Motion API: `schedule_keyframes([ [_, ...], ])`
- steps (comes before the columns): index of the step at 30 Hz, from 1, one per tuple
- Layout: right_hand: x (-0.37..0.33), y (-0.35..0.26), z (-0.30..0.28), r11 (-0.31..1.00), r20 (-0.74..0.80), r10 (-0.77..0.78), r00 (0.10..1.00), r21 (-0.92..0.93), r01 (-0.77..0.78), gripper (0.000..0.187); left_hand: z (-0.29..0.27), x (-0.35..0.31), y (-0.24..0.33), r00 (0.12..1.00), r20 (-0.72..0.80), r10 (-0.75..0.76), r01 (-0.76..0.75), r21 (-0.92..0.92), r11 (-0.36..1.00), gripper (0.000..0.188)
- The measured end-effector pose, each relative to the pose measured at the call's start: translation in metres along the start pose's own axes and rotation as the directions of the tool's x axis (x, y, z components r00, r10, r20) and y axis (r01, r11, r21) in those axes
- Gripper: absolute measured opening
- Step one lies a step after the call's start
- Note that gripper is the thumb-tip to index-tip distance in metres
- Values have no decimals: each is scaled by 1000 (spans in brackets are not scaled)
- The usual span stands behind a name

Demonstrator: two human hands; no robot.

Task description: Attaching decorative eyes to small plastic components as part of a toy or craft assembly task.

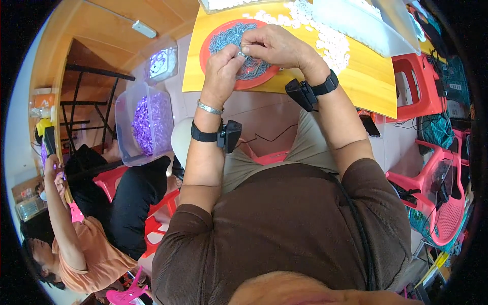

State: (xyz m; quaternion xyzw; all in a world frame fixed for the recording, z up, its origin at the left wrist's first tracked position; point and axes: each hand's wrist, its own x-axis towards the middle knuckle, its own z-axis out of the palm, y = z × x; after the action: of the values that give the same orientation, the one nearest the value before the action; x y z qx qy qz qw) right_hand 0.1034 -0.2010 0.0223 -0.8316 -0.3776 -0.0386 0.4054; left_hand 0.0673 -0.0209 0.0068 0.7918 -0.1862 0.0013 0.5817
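Observation:
A round red tray (204,57) lies on the yellow wooden table (192,76), heaped with many small slender grey pieces (223,38) that look like screws. Over this heap my left hand (222,71) and my right hand (277,47) meet fingertip to fingertip. Both are closed in a pinch. Something tiny and pale shows between the fingertips, too small to name. Small flat white pieces (333,48) are scattered on the table beyond my right hand.
A clear plastic box (356,25) of white pieces stands at the table's far right. On the floor to the left is a clear bin (127,127) of purple pieces. Nearby, a co-worker (96,239) sits at another bench. Red stools (417,86) stand at right.

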Motion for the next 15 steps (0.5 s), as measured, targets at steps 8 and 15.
schedule_keyframes([
  [8, -5, -7, -8, 996, 43, 87, 995, -14, -86, 24, -1, -1, 2, 996, 46, -78, 82, -81, 993, 15],
  [15, -26, 25, -62, 948, -340, 301, 891, 2, -320, 30, -5, 5, -2, 994, -49, -94, 82, -219, 972, 13],
])
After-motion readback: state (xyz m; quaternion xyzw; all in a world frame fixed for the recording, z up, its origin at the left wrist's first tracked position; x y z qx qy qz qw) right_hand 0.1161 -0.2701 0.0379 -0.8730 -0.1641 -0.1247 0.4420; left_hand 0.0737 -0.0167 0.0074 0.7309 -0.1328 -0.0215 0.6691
